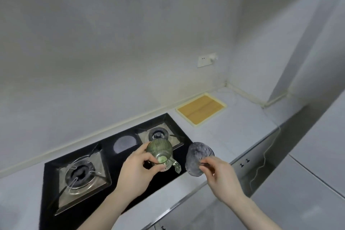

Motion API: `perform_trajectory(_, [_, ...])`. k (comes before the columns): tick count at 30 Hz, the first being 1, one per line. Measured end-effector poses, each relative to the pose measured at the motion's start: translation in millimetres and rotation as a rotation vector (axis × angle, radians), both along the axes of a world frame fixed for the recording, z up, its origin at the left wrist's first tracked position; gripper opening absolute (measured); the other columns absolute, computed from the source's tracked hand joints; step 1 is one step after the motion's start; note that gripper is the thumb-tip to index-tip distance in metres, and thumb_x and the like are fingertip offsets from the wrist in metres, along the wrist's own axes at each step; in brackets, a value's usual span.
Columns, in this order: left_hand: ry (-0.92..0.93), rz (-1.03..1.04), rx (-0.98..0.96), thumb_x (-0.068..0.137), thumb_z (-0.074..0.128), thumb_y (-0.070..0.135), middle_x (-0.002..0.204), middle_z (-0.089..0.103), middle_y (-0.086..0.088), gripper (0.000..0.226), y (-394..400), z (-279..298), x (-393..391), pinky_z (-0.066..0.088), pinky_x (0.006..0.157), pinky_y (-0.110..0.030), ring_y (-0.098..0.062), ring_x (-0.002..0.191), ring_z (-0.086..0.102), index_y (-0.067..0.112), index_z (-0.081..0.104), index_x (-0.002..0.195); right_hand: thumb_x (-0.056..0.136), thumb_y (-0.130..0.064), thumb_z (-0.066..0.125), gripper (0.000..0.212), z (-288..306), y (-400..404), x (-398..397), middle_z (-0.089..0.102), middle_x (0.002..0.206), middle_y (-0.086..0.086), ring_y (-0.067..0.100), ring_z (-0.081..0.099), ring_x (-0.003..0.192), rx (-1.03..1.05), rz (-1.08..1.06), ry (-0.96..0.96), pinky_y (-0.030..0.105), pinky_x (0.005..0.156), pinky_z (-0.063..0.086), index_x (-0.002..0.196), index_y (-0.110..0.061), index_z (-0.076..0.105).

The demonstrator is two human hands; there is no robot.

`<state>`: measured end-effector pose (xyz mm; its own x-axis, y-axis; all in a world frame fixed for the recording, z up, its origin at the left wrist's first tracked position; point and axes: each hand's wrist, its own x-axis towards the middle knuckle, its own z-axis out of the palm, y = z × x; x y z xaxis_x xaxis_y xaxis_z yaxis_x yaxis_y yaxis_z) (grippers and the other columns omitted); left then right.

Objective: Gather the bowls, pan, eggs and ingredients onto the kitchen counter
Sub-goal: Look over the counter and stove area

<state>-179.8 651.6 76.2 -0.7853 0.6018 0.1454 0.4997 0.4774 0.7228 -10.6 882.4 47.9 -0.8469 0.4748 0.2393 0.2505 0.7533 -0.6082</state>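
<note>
Fingers (pixel 149 158) of left hand (pixel 137 172) curled round green glass bowl (pixel 159 150), tilted, foot toward viewer, held over stove (pixel 80 177). Right hand (pixel 217 173) pinches rim of dark grey bowl (pixel 198 155), tipped on edge, above stove's right end and counter (pixel 233 129). Bowls near each other, apart. Step, by my guess: carrying bowls to counter. Next move calls for levelling each and setting down on bare counter near wooden tray (pixel 201 109), clear of burners. Pan, eggs not in sight.
</note>
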Motion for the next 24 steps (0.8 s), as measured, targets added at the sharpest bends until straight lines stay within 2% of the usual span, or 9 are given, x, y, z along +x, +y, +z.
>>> perform_trajectory(3, [-0.008, -0.032, -0.050, 0.071, 0.082, 0.056, 0.141, 0.038, 0.031, 0.019, 57, 0, -16, 0.040, 0.109, -0.036, 0.001, 0.126, 0.038, 0.041, 0.071, 0.073, 0.091, -0.019, 0.070, 0.014, 1, 52, -6, 0.057, 0.081, -0.029, -0.011, 0.052, 0.070, 0.015, -0.042, -0.035, 0.008, 0.066, 0.038, 0.092, -0.033, 0.068])
perform_trajectory(6, [-0.028, -0.101, -0.073, 0.071, 0.084, 0.052, 0.139, 0.041, 0.034, 0.019, 114, 2, -33, 0.038, 0.104, -0.024, 0.006, 0.119, 0.043, 0.038, 0.073, 0.071, 0.089, -0.018, 0.069, 0.015, 0, 103, -16, 0.060, 0.079, -0.023, -0.002, 0.053, 0.069, 0.029, -0.102, -0.040, 0.021, 0.066, 0.045, 0.090, -0.032, 0.066])
perform_trajectory(8, [-0.064, -0.136, -0.077, 0.071, 0.086, 0.046, 0.133, 0.044, 0.038, 0.020, 152, 1, -44, 0.041, 0.086, -0.010, 0.012, 0.092, 0.059, 0.032, 0.073, 0.067, 0.088, -0.016, 0.069, 0.015, -1, 133, -21, 0.063, 0.080, -0.019, 0.003, 0.057, 0.071, 0.034, -0.150, -0.032, 0.025, 0.066, 0.047, 0.089, -0.031, 0.068])
perform_trajectory(10, [-0.114, -0.153, -0.089, 0.072, 0.088, 0.040, 0.122, 0.055, 0.037, 0.022, 193, -2, -49, 0.043, 0.068, -0.007, 0.009, 0.072, 0.065, 0.025, 0.073, 0.066, 0.087, -0.015, 0.070, 0.014, -5, 166, -19, 0.067, 0.080, -0.017, 0.006, 0.060, 0.073, 0.017, -0.204, -0.033, 0.025, 0.067, 0.049, 0.088, -0.029, 0.070])
perform_trajectory(13, [-0.182, -0.138, -0.080, 0.071, 0.089, 0.035, 0.093, 0.067, 0.028, 0.021, 243, -14, -52, 0.054, 0.073, -0.021, -0.001, 0.070, 0.069, 0.021, 0.073, 0.067, 0.087, -0.015, 0.072, 0.013, -9, 203, -15, 0.071, 0.082, -0.015, 0.007, 0.064, 0.075, -0.001, -0.245, -0.066, 0.021, 0.068, 0.048, 0.090, -0.027, 0.074])
perform_trajectory(15, [-0.192, -0.124, -0.095, 0.070, 0.089, 0.040, 0.077, 0.071, 0.020, 0.022, 279, -22, -57, 0.051, 0.076, -0.019, 0.004, 0.079, 0.065, 0.025, 0.073, 0.068, 0.086, -0.014, 0.072, 0.013, -15, 237, -18, 0.071, 0.081, -0.015, 0.007, 0.063, 0.074, -0.030, -0.249, -0.084, 0.020, 0.068, 0.048, 0.090, -0.027, 0.075])
perform_trajectory(20, [-0.243, -0.050, -0.129, 0.069, 0.088, 0.043, 0.137, 0.059, 0.018, 0.021, 352, -41, -58, 0.049, 0.064, -0.020, 0.004, 0.061, 0.066, 0.029, 0.073, 0.069, 0.089, -0.016, 0.070, 0.015, -31, 321, -30, 0.063, 0.073, -0.023, -0.003, 0.056, 0.068, -0.072, -0.195, -0.180, 0.009, 0.065, 0.040, 0.093, -0.029, 0.076])
perform_trajectory(22, [-0.263, -0.015, -0.132, 0.068, 0.088, 0.046, 0.145, 0.053, 0.019, 0.022, 382, -52, -58, 0.049, 0.063, -0.020, 0.002, 0.063, 0.067, 0.029, 0.073, 0.069, 0.090, -0.017, 0.067, 0.019, -38, 358, -35, 0.071, 0.084, -0.019, 0.001, 0.063, 0.079, -0.102, -0.155, -0.231, 0.015, 0.071, 0.047, 0.099, -0.030, 0.077])
perform_trajectory(24, [-0.279, 0.021, -0.125, 0.067, 0.088, 0.046, 0.141, 0.054, 0.021, 0.022, 399, -62, -59, 0.050, 0.068, -0.023, -0.004, 0.084, 0.072, 0.030, 0.073, 0.070, 0.091, -0.016, 0.064, 0.022, -42, 385, -42, 0.075, 0.097, -0.013, 0.009, 0.068, 0.090, -0.120, -0.130, -0.267, 0.022, 0.081, 0.053, 0.102, -0.029, 0.078])
